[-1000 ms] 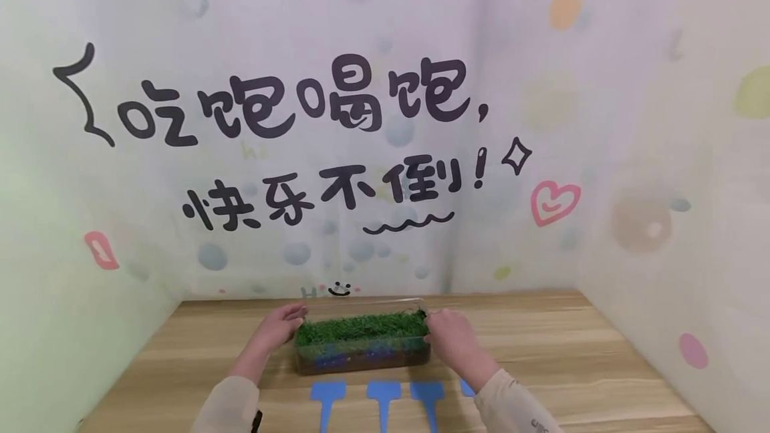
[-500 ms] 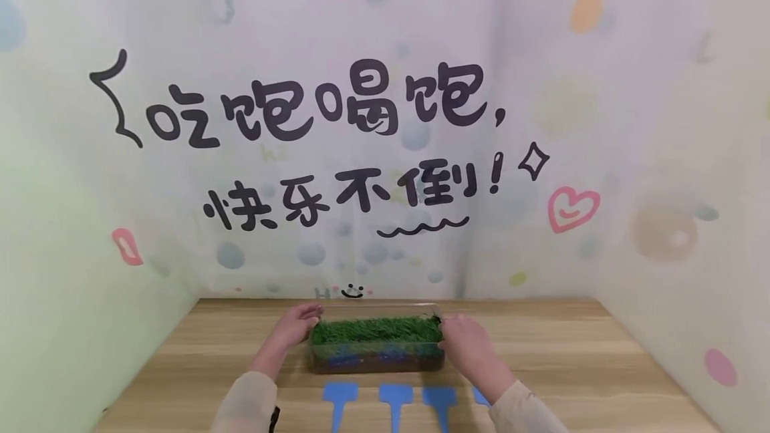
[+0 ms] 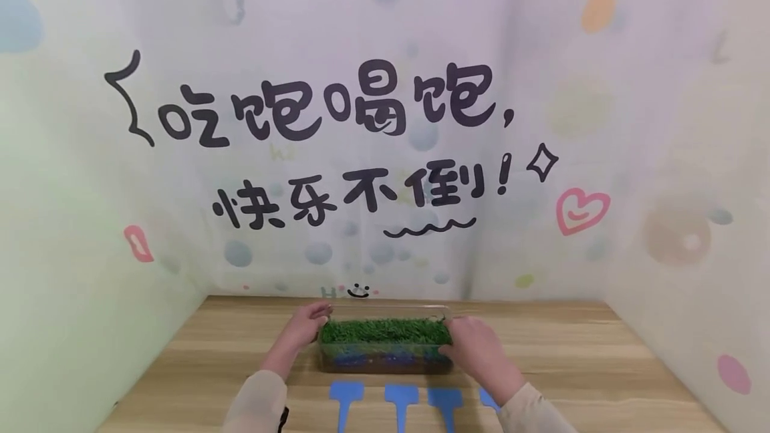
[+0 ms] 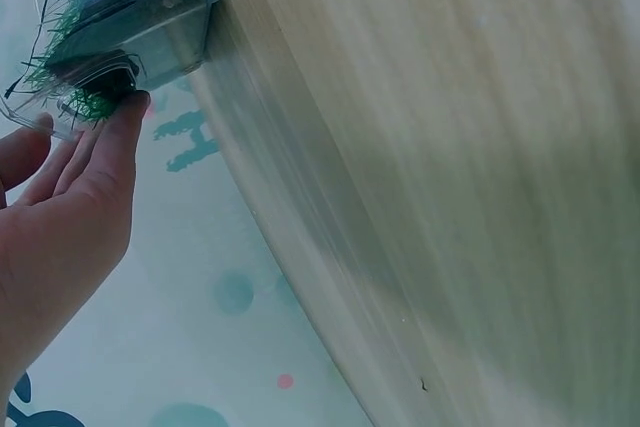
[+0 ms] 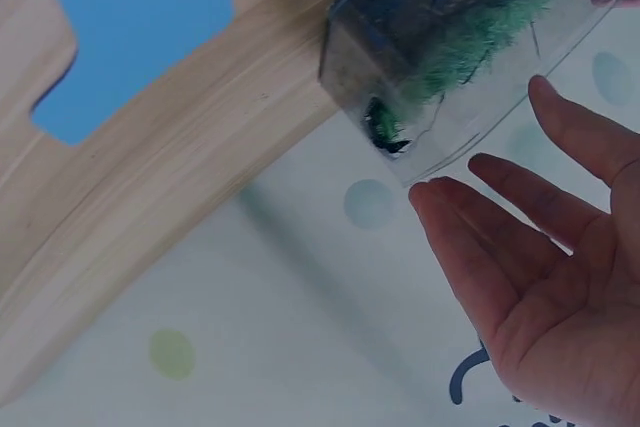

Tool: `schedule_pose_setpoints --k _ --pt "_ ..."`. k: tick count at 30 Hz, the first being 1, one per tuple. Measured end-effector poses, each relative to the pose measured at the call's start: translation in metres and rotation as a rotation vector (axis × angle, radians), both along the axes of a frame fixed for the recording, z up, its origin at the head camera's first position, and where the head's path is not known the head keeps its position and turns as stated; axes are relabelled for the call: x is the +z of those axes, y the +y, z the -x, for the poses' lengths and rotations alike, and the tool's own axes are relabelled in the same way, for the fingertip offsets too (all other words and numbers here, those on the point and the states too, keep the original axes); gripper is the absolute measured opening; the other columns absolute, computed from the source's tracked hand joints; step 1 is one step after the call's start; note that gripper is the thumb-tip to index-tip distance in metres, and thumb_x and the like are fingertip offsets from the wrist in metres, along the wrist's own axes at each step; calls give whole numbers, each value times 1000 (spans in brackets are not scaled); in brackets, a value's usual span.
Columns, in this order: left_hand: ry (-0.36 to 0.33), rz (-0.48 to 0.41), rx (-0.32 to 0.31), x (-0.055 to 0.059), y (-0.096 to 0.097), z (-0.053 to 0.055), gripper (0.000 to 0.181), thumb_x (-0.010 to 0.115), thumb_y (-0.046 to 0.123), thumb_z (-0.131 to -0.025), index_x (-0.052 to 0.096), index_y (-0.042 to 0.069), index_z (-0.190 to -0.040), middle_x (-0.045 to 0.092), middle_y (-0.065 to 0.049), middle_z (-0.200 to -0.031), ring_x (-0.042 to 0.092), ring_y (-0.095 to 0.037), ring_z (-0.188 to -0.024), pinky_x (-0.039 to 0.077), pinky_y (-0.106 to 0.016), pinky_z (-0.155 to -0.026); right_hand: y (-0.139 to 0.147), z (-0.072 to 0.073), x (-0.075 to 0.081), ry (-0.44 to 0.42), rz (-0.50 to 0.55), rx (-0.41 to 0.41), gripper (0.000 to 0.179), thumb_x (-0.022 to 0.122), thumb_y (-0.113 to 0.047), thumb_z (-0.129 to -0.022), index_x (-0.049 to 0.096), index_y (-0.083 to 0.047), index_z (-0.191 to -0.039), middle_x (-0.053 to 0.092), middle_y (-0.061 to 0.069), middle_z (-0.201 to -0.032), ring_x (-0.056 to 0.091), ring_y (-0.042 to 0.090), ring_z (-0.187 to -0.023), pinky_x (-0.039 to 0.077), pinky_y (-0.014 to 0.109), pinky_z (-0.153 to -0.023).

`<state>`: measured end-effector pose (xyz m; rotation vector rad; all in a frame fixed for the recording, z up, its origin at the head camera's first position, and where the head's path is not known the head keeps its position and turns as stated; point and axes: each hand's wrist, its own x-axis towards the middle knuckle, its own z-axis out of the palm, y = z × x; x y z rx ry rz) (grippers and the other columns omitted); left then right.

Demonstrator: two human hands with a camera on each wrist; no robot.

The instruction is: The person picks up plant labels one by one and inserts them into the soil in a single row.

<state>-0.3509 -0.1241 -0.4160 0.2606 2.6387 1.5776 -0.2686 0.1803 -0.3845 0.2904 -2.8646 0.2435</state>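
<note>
Clear tub [image 3: 385,367] with grass [image 3: 385,331]

Blue tags [image 3: 401,393] are laid nearest. Beyond, on the table [image 3: 571,353], the tub is flanked by left hand [image 3: 303,327] and right hand [image 3: 478,346], fingers extended; firm hold cannot be told. Level, even pressure is advised.

Tabletop [image 3: 553,353]: moderately bright under soft, even light; I note a faint shadow by the right end of the clear container [image 3: 385,364], towards the near edge.
Container rim: thin glints.
Walls [image 3: 337,25]: green-tinted beyond the tabletop's left edge, lilac past its far edge.
Left wrist view: dimmer, cool; nearer wood grain blurred.
Right wrist view: bluish, dim; far edge bowed.
</note>
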Motion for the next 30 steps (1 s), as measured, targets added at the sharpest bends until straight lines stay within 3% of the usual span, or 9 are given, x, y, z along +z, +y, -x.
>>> schedule_pose_setpoints --k 6,16,20,26,30 --pt "11 -8 -3 -2 0 -1 42 44 -2 -102 43 -12 -143 53 -28 -142 47 -47 -133 42 -55 -109 -21 -5 4 84 -16 58 41 85 -26 -77 73 -5 -110 76 11 -101 70 23 -76 58 36 -64" --pt "7 11 -3 -3 0 -2 42 44 -1 -102 43 -11 -143 53 -28 -142 47 -46 -134 41 -55 -110 -59 -13 13 -98 54 168 42 79 -29 -84 71 -7 -118 73 12 -112 70 24 -84 58 34 -65" --pt "9 15 -2 -3 1 0 42 44 -2 -102 43 -11 -143 53 -28 -142 47 -46 -134 40 -55 -111 -69 -14 11 -91 55 198 41 79 -30 -83 72 -9 -117 73 12 -115 69 22 -83 55 29 -60" --pt "4 11 -3 -1 0 0 42 44 -2 -102 43 -11 -144 52 -28 -143 45 -46 -135 39 -56 -112 -82 -14 6 -113 95 223 38 80 -29 -83 73 -9 -115 73 10 -114 63 13 -62 51 26 -54" --pt "12 19 -8 -1 -1 0 42 45 -2 -102 44 -12 -142 54 -28 -141 47 -46 -134 40 -55 -111 -87 -13 4 -144 107 250 37 79 -28 -84 73 -9 -115 74 10 -113 68 17 -74 55 29 -61"
